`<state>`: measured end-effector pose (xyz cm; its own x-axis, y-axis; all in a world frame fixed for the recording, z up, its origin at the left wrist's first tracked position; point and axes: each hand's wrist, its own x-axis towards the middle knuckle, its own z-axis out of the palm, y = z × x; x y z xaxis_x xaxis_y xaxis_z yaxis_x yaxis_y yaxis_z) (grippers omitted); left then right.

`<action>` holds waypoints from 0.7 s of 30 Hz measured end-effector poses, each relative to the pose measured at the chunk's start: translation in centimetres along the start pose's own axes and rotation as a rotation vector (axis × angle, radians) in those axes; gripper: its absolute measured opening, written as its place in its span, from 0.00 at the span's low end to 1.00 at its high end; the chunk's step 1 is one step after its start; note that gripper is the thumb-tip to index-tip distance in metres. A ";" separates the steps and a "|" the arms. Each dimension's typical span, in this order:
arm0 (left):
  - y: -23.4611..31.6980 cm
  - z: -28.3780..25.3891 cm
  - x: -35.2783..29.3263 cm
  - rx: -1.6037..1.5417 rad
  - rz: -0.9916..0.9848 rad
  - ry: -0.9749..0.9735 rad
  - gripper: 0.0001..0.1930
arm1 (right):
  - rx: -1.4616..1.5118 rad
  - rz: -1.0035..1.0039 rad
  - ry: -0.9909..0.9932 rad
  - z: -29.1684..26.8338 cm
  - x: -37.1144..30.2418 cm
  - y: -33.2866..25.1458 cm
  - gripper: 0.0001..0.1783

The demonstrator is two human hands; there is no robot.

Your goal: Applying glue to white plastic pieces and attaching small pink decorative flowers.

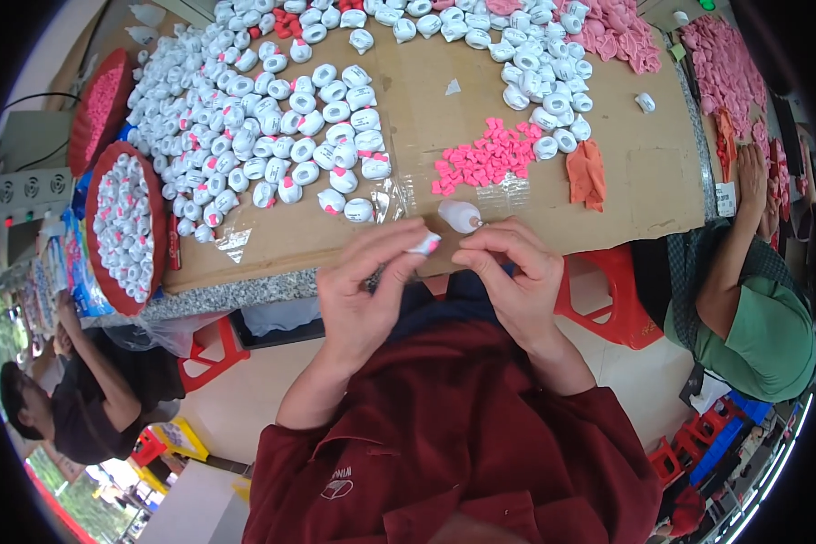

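My left hand (pixel 364 288) pinches a small white toy head (pixel 425 245) with a bright pink piece on it, just off the table's front edge. Facing it, my right hand (pixel 515 276) has thumb and forefinger pressed together; whatever may be between them is too small to make out. Right behind those fingertips lies a translucent squeeze bottle (pixel 460 216), its thin tip toward my right hand. Beyond the bottle is a loose pile of small pink bow-like pieces (pixel 488 154). Many white hollow toy heads (pixel 272 118) cover the table's left side, some bearing pink pieces.
Red bowls hold white heads (pixel 125 227) and pink bits (pixel 102 102) at the left. An orange finger glove (pixel 586 175) lies right of the pink pile. Pink soft parts (pixel 616 36) are heaped at the back right. Co-workers sit at left (pixel 82 381) and right (pixel 752 335). Red stools (pixel 612 299) stand below.
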<state>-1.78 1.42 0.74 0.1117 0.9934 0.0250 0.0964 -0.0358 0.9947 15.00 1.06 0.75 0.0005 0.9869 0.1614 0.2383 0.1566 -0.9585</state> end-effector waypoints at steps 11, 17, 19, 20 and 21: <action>0.3 -1.0 12.5 0.808 0.437 0.189 0.10 | -0.218 -0.140 0.102 0.7 1.4 1.4 0.16; -0.7 -0.2 19.9 1.001 0.625 0.230 0.10 | -0.185 -0.048 0.120 -0.2 1.3 1.0 0.16; -0.2 -0.4 20.6 1.072 0.570 0.062 0.12 | -0.190 -0.044 0.108 -0.4 1.3 1.3 0.15; -0.2 -0.4 20.6 1.074 0.570 0.059 0.12 | -0.149 -0.078 0.100 -0.5 1.4 1.5 0.16; -0.2 -0.4 20.4 1.071 0.588 0.040 0.12 | -0.107 -0.114 0.091 -0.5 1.4 1.7 0.17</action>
<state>0.05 21.74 1.14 0.3847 0.7973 0.4650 0.8092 -0.5337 0.2457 15.92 2.63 -0.49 0.0545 0.9547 0.2924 0.3439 0.2570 -0.9032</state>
